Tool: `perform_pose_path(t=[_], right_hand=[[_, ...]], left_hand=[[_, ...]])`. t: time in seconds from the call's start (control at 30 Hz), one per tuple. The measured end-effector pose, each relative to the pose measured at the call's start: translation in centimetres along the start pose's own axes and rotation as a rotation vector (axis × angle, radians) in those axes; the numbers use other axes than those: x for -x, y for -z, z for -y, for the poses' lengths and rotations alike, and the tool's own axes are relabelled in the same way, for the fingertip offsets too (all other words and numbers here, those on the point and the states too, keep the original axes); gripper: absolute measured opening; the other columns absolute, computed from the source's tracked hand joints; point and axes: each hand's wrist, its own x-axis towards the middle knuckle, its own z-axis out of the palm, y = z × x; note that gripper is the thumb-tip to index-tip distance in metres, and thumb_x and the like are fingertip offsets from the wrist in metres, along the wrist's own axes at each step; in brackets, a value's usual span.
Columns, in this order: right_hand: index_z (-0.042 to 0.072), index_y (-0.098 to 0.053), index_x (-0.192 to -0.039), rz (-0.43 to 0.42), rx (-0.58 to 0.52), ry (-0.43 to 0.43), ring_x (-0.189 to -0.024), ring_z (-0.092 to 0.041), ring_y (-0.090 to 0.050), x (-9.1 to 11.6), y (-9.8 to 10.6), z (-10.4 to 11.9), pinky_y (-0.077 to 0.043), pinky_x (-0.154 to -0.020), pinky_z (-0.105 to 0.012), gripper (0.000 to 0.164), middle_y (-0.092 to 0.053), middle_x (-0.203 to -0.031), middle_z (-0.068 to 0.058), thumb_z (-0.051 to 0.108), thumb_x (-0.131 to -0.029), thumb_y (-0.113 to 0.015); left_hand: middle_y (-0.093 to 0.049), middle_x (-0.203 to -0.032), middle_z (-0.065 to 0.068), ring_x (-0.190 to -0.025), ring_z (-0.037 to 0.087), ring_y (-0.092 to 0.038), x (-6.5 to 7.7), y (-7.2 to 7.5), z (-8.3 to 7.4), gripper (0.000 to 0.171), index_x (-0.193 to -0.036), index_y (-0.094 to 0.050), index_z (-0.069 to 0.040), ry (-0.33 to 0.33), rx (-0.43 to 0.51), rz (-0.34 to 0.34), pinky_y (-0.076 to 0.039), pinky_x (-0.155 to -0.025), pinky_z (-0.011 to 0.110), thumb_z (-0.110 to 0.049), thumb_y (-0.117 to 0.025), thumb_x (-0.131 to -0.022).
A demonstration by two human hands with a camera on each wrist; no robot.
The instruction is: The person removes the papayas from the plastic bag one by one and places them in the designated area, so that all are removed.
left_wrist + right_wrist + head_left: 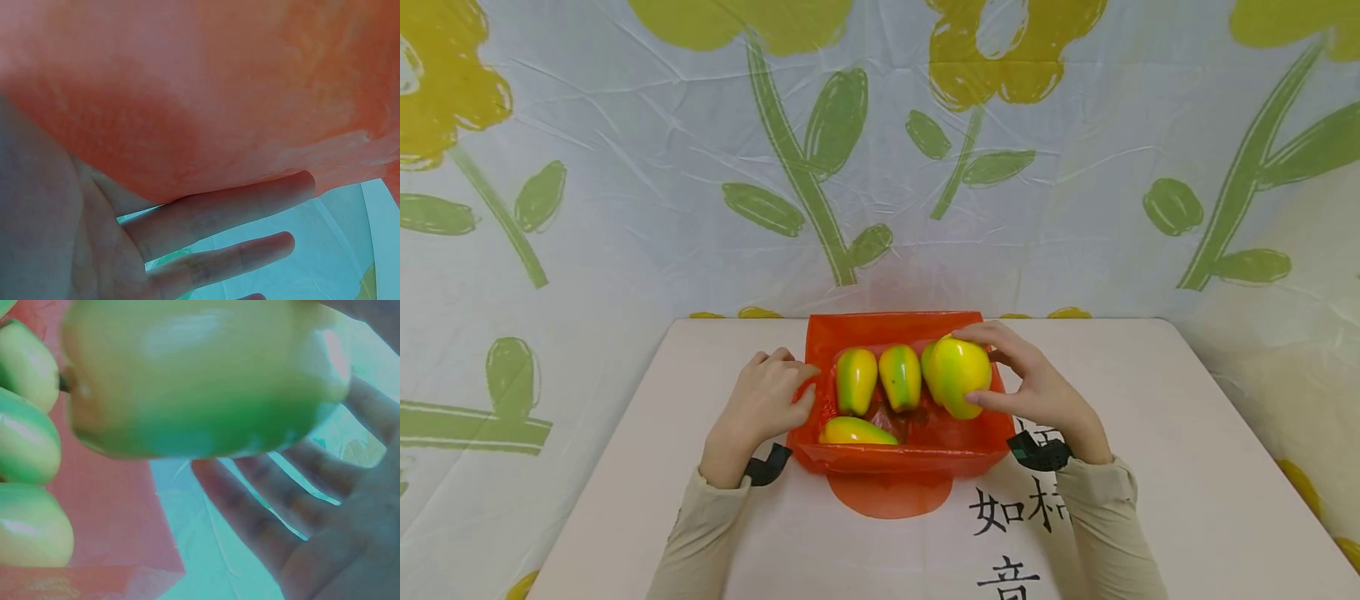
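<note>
In the right wrist view, the glossy yellow fruit with a green stripe (206, 381) is blurred and cut off above; behind it, in the head view, another yellow-green fruit (928, 363) is mostly hidden. Black brushed characters (1039, 505) are partly covered by the beige right sleeve (1105, 512).

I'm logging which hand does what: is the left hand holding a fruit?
No, the left hand is at the side of the red box, while the right hand holds a yellow-green fruit.

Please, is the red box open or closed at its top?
Open: the head view looks into the red box, showing yellow-green fruits inside and no lid over them.
</note>
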Motion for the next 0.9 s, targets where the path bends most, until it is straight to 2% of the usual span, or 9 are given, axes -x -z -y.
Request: perform_pose_path(t=[0.37, 0.57, 0.73, 0.9], right_hand=[[0.002, -0.050, -0.142, -0.209, -0.078, 0.049, -0.113, -0.021, -0.056, 0.2, 0.6, -0.5, -0.048, -0.097, -0.026, 0.074, -0.053, -0.133, -0.010, -0.016, -0.074, -0.074], [-0.001, -0.045, -0.143, -0.321, -0.128, 0.014, -0.112, -0.019, -0.058, 0.7, 1.7, -0.8, -0.046, -0.097, -0.023, 0.071, -0.053, -0.136, -0.008, -0.017, -0.078, -0.070], [-0.003, -0.046, -0.141, -0.420, -0.216, 0.003, -0.113, -0.023, -0.056, 1.3, 2.8, -1.6, -0.046, -0.098, -0.024, 0.068, -0.052, -0.135, -0.011, -0.020, -0.078, -0.067], [0.000, -0.049, -0.141, -0.521, -0.242, -0.085, -0.109, -0.023, -0.055, 2.0, 3.7, -2.9, -0.045, -0.097, -0.021, 0.063, -0.053, -0.133, -0.010, -0.016, -0.082, -0.067]], left_hand=[[-0.072, -0.083, 0.000, -0.085, 0.025, -0.057, 0.0, -0.1, 0.0, 0.024, -0.099, -0.076, -0.010, -0.010, 0.006, -0.010, -0.044, -0.074, 0.040, -0.013, -0.059, -0.082], [-0.072, -0.082, 0.000, -0.086, 0.025, -0.058, 0.0, 0.0, 0.0, 0.024, -0.099, -0.076, -0.010, -0.018, -0.009, -0.018, -0.046, -0.075, 0.041, -0.013, -0.060, -0.082], [-0.072, -0.082, 0.000, -0.086, 0.026, -0.058, 0.1, 0.1, 0.0, 0.025, -0.100, -0.076, -0.010, -0.020, -0.012, -0.018, -0.046, -0.077, 0.042, -0.014, -0.059, -0.082], [-0.073, -0.084, 0.002, -0.087, 0.026, -0.058, 0.1, 0.0, 0.0, 0.026, -0.101, -0.076, -0.010, -0.016, -0.011, -0.011, -0.047, -0.078, 0.043, -0.014, -0.059, -0.082]])
